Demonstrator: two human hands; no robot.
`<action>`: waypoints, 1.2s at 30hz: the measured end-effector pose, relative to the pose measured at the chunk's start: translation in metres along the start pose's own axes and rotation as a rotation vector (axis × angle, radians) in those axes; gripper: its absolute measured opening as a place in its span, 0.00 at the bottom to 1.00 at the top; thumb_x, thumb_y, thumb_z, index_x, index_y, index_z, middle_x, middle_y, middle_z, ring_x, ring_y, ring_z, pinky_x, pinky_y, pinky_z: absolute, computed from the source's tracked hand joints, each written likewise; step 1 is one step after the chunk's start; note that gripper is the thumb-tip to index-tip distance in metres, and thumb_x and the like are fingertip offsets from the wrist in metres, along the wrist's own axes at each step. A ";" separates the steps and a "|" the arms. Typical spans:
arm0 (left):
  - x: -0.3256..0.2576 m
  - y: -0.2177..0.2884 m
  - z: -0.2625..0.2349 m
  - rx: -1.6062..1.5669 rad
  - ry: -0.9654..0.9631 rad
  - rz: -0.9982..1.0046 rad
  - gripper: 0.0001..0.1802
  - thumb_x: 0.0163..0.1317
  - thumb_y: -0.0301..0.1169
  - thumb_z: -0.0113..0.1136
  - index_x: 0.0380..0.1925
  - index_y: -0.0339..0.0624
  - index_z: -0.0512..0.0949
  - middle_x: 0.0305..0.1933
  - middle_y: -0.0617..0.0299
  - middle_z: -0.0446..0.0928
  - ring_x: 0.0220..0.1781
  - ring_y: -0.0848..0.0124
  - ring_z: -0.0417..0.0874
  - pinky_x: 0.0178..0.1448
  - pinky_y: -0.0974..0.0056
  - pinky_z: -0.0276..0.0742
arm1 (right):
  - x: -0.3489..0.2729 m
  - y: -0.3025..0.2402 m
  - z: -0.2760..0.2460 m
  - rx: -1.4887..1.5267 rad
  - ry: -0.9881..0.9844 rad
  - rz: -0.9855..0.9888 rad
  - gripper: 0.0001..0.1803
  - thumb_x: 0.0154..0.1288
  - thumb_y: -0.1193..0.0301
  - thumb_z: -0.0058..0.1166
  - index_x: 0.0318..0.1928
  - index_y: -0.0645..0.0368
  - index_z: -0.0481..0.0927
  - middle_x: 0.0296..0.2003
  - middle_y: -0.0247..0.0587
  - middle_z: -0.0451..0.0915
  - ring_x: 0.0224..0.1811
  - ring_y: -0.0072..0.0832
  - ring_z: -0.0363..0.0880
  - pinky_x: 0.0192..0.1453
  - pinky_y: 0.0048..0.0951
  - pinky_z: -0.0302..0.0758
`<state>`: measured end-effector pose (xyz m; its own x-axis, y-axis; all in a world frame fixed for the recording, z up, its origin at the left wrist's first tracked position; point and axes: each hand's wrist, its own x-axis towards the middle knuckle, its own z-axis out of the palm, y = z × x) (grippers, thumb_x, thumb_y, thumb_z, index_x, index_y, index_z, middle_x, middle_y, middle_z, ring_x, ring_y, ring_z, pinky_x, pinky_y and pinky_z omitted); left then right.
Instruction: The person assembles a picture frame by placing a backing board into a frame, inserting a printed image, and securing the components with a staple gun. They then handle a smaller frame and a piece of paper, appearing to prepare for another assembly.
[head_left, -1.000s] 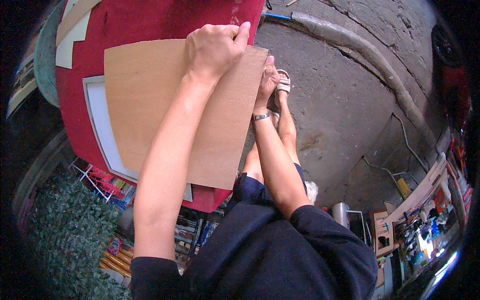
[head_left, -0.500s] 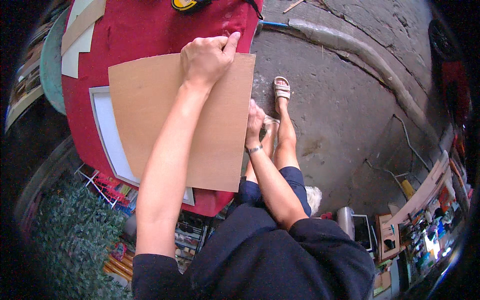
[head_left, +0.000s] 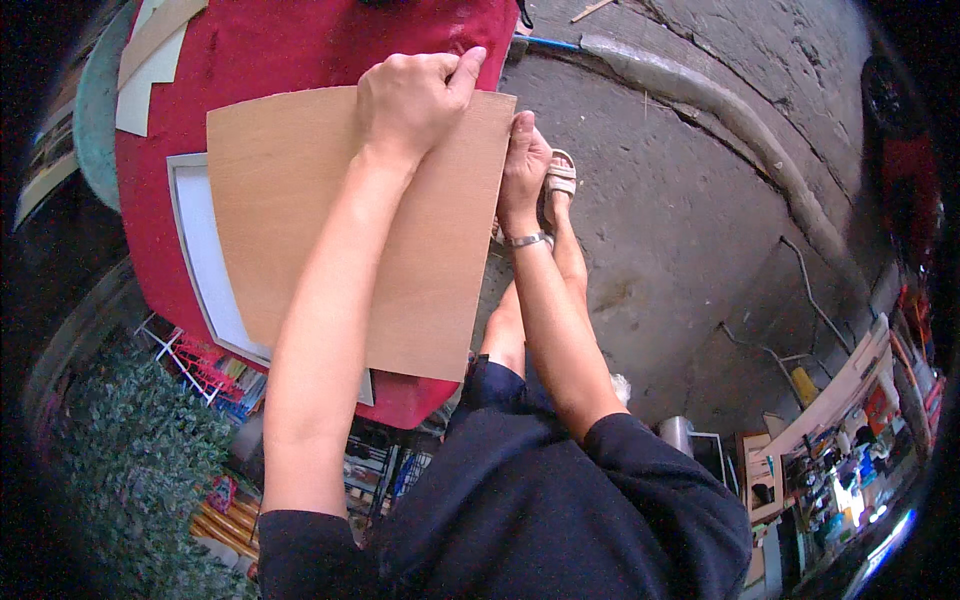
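Note:
A thin brown plywood board lies flat over a grey-rimmed white panel on the red-covered table. My left hand reaches across the board to its far edge. Its fingers are curled down there, their tips hidden, and the thumb points to the right. Beside the far part of the right edge, my right hand is closed against the board, thumb up along the edge; its fingertips are mostly out of sight. A metal band circles my right wrist.
Pale cut strips lie at the table's far left. My sandalled foot is on the grey floor right of the table. A long pale pole lies beyond. Leafy greenery fills the lower left, and cluttered goods the lower right.
My right hand has moved farther along the board's right edge, away from my body. My left hand stays at the far edge. The yellow-and-black object at the top has left the view.

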<state>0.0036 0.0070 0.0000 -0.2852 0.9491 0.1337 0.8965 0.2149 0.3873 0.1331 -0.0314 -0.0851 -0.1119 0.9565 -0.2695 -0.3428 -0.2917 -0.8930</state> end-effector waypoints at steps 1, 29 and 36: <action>0.000 0.002 0.000 0.013 0.012 0.005 0.27 0.65 0.51 0.56 0.14 0.45 0.81 0.14 0.50 0.75 0.19 0.52 0.80 0.23 0.53 0.75 | 0.002 0.006 0.002 0.033 0.010 -0.008 0.26 0.79 0.56 0.40 0.24 0.59 0.74 0.20 0.23 0.71 0.23 0.12 0.63 0.26 0.21 0.59; 0.001 -0.003 0.004 0.039 0.022 -0.016 0.28 0.65 0.52 0.56 0.12 0.47 0.81 0.14 0.53 0.76 0.18 0.56 0.81 0.23 0.54 0.76 | -0.046 0.017 -0.017 -0.086 -0.080 -0.145 0.26 0.78 0.57 0.41 0.23 0.59 0.73 0.20 0.27 0.70 0.24 0.16 0.65 0.27 0.25 0.62; -0.015 -0.008 -0.007 -0.025 0.056 -0.042 0.26 0.65 0.48 0.56 0.12 0.45 0.79 0.17 0.50 0.77 0.20 0.55 0.82 0.26 0.52 0.78 | -0.028 -0.007 -0.147 0.430 0.141 0.910 0.22 0.75 0.53 0.34 0.34 0.58 0.71 0.27 0.34 0.72 0.27 0.30 0.69 0.33 0.31 0.70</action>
<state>-0.0013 -0.0099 0.0011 -0.3419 0.9248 0.1671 0.8748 0.2482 0.4160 0.2761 -0.0553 -0.1245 -0.3958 0.3542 -0.8473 -0.4918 -0.8609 -0.1302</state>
